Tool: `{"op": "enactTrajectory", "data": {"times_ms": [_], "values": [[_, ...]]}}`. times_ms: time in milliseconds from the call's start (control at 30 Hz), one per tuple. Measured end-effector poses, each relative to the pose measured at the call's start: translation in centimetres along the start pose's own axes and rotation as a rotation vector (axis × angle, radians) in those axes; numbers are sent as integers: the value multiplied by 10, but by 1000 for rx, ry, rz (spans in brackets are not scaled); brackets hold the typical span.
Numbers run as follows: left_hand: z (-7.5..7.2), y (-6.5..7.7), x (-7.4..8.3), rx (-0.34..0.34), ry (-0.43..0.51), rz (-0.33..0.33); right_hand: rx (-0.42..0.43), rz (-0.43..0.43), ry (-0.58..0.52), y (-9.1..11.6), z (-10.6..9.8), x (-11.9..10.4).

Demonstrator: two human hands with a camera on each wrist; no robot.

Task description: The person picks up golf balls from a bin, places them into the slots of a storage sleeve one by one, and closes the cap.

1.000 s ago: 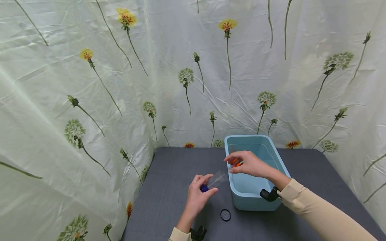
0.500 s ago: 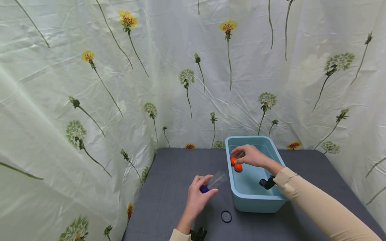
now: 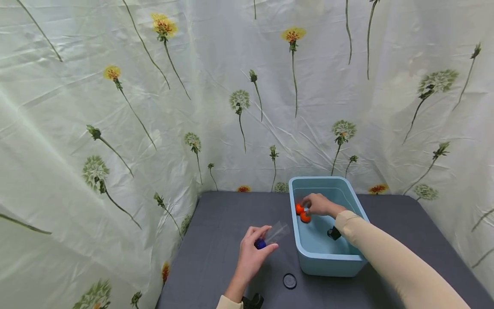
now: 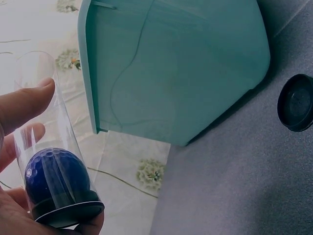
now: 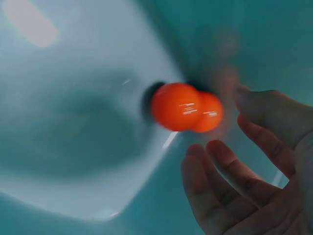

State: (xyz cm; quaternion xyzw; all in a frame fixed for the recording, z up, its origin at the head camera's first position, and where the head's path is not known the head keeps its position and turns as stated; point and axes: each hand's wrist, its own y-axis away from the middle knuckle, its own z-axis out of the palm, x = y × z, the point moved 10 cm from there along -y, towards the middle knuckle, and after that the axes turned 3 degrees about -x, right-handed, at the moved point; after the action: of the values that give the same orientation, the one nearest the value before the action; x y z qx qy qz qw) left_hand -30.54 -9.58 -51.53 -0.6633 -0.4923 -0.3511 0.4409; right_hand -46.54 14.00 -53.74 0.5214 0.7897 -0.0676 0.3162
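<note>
My left hand grips a clear tube with a black base. Inside the tube, at the base end, sits a dimpled blue golf ball. My right hand is down inside the light blue bin, thumb and fingers spread. Two orange balls touch each other at the bin's left side: a nearer ball and a farther ball. In the right wrist view, a gap shows between the fingertips and both balls.
A round black cap lies on the dark grey table, left of the bin's near end. A flower-patterned curtain hangs behind and at the sides of the table.
My right hand has moved from above the bin's left rim down into it. The orange balls, earlier in its fingers, now rest in the bin. The left hand stays nearly still.
</note>
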Motion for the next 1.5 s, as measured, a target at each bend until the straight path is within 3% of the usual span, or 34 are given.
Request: {"op": "enactTrajectory", "data": {"times_ms": [167, 433, 633, 767, 967, 1233, 1500], "values": [[2, 2, 2, -7, 2, 12, -39, 21, 100, -3, 12, 7], [1, 4, 2, 11, 5, 12, -35, 24, 100, -1, 16, 18], [1, 4, 4, 5, -6, 22, -184, 212, 57, 7, 32, 41], [1, 4, 3, 2, -5, 22, -226, 275, 35, 12, 37, 49], [-1, 4, 2, 9, 0, 12, -224, 220, 19, 11, 33, 42], [-5, 3, 2, 21, 3, 21, -193, 34, 68, 9, 21, 15], [-4, 3, 3, 13, 4, 19, -136, -30, 94, 24, 5, -5]]}}
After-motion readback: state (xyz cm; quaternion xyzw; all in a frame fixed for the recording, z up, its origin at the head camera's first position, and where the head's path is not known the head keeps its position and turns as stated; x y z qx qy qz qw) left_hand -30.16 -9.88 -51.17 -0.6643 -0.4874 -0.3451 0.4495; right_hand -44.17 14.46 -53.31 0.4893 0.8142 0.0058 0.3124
